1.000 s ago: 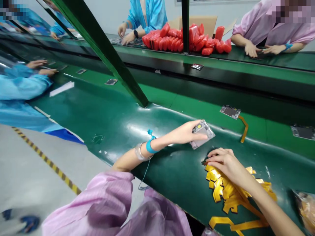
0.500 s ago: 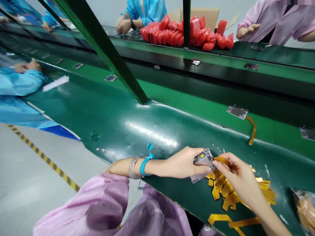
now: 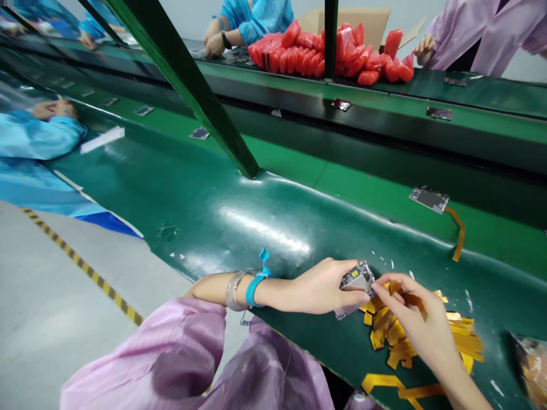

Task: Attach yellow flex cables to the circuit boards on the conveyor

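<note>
My left hand (image 3: 318, 287) is closed around a small grey circuit board (image 3: 361, 279) with a yellow square on it, tilted above the green mat. My right hand (image 3: 421, 319) pinches an orange flex cable (image 3: 413, 300), partly hidden by the fingers. Its fingertips meet the board's right end; whether the cable is joined to the board I cannot make out. Below the right hand lies a heap of orange flex cables (image 3: 387, 333), with a few loose ones nearer the mat's edge. A blue strap (image 3: 255, 289) and a clear bangle circle my left wrist.
On the green belt (image 3: 299, 162) lie several boards, one board (image 3: 429, 199) with an orange cable trailing. A green post (image 3: 205, 108) slants across. Red wrapped bundles (image 3: 299, 54) pile up opposite, near co-workers. A clear bag (image 3: 530, 364) sits far right; a co-worker's blue sleeve (image 3: 38, 136), left.
The boards on the belt have shifted right, and one at the right edge has nearly left view. My right fingers have drawn in at the board's end. The view has shifted slightly.
</note>
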`<state>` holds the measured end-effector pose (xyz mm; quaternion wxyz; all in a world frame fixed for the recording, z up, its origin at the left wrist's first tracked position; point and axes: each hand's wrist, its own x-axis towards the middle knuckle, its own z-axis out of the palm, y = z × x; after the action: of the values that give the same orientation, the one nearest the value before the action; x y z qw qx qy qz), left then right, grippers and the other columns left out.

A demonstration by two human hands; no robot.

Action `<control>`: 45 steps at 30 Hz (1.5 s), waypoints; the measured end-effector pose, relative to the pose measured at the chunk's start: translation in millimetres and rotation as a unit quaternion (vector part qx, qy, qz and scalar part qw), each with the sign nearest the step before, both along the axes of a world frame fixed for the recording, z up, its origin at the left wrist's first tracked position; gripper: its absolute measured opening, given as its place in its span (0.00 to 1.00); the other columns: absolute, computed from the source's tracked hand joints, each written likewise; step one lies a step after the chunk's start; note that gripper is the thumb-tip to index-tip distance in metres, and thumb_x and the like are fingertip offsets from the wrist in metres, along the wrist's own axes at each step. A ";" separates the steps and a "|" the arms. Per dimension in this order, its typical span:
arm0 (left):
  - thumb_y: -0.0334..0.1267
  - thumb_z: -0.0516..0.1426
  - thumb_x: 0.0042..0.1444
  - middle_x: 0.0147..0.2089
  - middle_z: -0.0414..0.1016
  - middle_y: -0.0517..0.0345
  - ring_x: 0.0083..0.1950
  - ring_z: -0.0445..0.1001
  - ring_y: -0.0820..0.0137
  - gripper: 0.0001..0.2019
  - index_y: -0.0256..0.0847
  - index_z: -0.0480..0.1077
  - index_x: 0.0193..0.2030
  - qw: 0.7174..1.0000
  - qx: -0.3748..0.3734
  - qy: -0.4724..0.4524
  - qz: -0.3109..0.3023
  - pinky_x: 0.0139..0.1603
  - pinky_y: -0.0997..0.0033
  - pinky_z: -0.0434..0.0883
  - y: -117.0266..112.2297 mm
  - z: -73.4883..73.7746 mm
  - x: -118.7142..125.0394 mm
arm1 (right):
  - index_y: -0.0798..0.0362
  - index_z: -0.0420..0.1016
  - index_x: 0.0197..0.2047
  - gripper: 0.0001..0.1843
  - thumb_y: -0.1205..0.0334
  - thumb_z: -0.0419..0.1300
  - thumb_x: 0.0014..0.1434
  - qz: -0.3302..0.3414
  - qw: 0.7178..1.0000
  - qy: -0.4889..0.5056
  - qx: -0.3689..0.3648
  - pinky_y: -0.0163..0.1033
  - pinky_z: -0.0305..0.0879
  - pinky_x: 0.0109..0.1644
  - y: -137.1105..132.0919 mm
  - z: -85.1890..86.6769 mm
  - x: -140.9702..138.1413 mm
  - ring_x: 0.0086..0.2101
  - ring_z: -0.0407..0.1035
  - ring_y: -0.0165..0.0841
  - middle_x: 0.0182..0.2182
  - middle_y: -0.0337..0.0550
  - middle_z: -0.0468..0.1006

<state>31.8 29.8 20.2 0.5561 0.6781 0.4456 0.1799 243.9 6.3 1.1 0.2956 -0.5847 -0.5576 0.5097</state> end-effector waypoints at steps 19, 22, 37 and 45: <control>0.38 0.59 0.60 0.27 0.72 0.65 0.25 0.70 0.75 0.07 0.38 0.68 0.41 1.000 0.012 0.005 -0.003 0.27 0.76 0.63 -0.5 -3.8 1.6 | 0.49 0.74 0.37 0.13 0.49 0.59 0.66 0.015 0.980 -0.120 0.156 0.34 0.59 0.25 -9.9 -7.6 -7.5 0.20 0.58 0.30 0.20 0.32 0.61; 0.40 0.62 0.58 0.36 0.75 0.60 0.35 0.72 0.72 0.10 0.37 0.70 0.42 0.998 -0.029 -0.047 -0.010 0.34 0.75 0.67 15.4 -6.6 -4.0 | 0.48 0.71 0.49 0.16 0.47 0.59 0.66 0.037 0.977 -0.138 0.156 0.35 0.64 0.28 -11.4 -2.5 5.6 0.23 0.62 0.31 0.25 0.34 0.64; 0.41 0.65 0.53 0.38 0.75 0.57 0.35 0.71 0.72 0.14 0.35 0.70 0.41 0.984 -0.155 -0.081 0.034 0.36 0.73 0.69 47.8 -5.4 -15.5 | 0.45 0.60 0.53 0.17 0.44 0.52 0.68 0.218 0.965 -0.146 0.007 0.49 0.66 0.58 -3.5 -22.4 27.7 0.54 0.66 0.43 0.54 0.48 0.65; 0.41 0.64 0.53 0.38 0.74 0.57 0.35 0.69 0.72 0.14 0.35 0.70 0.40 0.986 -0.154 -0.067 0.010 0.36 0.73 0.67 49.0 -4.0 -14.2 | 0.46 0.65 0.45 0.15 0.46 0.46 0.73 0.170 0.985 -0.006 -0.039 0.43 0.68 0.53 -4.9 -18.0 36.0 0.53 0.67 0.42 0.50 0.47 0.70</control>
<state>17.7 78.8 16.2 0.6810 0.5660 0.4363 0.1599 279.9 1.4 -16.9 0.1781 -0.4958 -0.6301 0.5704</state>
